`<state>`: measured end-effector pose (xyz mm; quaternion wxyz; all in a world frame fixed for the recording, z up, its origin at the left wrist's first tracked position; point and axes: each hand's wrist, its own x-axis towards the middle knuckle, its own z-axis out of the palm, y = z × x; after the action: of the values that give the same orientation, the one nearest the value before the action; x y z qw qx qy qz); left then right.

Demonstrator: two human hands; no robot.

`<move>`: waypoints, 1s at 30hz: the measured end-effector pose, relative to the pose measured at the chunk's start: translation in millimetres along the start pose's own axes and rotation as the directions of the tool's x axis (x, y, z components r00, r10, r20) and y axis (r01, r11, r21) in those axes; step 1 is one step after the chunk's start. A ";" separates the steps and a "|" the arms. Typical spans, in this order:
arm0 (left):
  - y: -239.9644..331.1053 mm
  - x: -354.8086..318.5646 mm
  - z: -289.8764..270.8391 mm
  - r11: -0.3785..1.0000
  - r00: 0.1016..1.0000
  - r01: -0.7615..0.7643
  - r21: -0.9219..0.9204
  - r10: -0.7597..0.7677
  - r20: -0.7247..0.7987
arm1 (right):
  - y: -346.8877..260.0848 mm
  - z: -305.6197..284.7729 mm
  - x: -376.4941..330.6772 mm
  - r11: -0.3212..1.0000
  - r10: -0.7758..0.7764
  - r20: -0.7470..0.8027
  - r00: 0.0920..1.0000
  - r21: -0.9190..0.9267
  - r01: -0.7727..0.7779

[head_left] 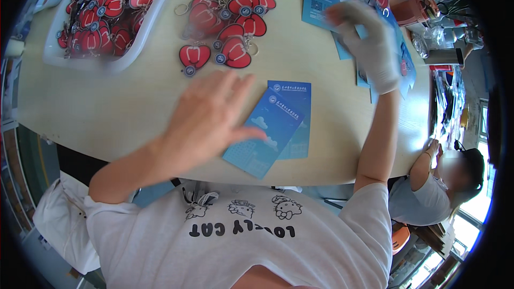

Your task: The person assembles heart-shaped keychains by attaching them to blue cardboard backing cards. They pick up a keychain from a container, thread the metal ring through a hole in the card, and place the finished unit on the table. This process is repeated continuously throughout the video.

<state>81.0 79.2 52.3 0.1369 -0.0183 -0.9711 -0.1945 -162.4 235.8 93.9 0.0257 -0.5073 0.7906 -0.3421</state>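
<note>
Roughly at the middle of the bench (144, 112), the bare left hand (206, 104) hangs with its fingers loosely spread and nothing in its grasp. Its fingertips point toward a loose cluster of red keychains (233, 32) with metal rings and small round blue badges, one of which (194, 58) lies nearest to them. The thumb stands apart, crossing in view over the upper of two blue cards (267, 131), which overlap at a slant near the bench's front edge. Wearing a white glove, the right hand (369, 48) is over a spread of more blue cards (319, 0) on the far right; it is blurred, so I cannot tell whether it grips one. At the far left, a white tray (128, 63) holds a heap of similar keychains (114, 4). Another person (420, 203) sits beyond the bench's right side.
</note>
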 end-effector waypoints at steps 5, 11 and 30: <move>22.6 -2.1 31.6 0.995 0.996 0.046 -0.085 -0.039 0.075 | -26.4 70.9 -8.4 0.994 -0.035 0.262 0.965 -0.089 0.060; 15.7 4.9 33.7 0.920 0.993 0.114 -0.374 -0.103 0.051 | -22.6 101.4 -9.8 0.995 0.091 0.092 0.992 -0.056 -0.086; -14.4 20.4 -2.8 0.393 0.877 -0.062 -0.917 -0.418 -0.238 | -18.1 -16.1 -6.2 0.608 0.140 0.168 0.976 0.763 -0.218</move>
<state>60.8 64.4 55.0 0.2946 0.0622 -0.6479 -0.6997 -151.4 244.7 114.6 0.3120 -0.3798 0.6099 -0.6217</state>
